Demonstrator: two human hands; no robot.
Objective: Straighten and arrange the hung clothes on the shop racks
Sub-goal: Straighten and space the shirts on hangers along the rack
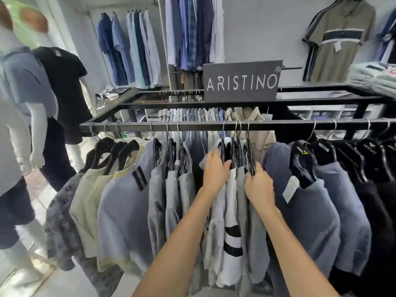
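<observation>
A black rail (192, 126) runs across the view with several shirts on black hangers. At the middle hangs a tight bunch of grey and white shirts (232, 202). My left hand (215, 170) lies flat against the left side of that bunch, fingers over a hanger shoulder. My right hand (258, 185) grips the black hanger (250, 159) at the bunch's right edge. Pale grey shirts (171, 189) hang to the left, blue-grey ones (310, 202) to the right, and black shirts (377, 189) fill the far right.
A dark ARISTINO sign (241, 81) stands on the rack's top frame. Mannequins (62, 91) in a black shirt and a blue polo stand at the left. Blue shirts (130, 48) hang on the back wall. Folded clothes (375, 78) lie top right.
</observation>
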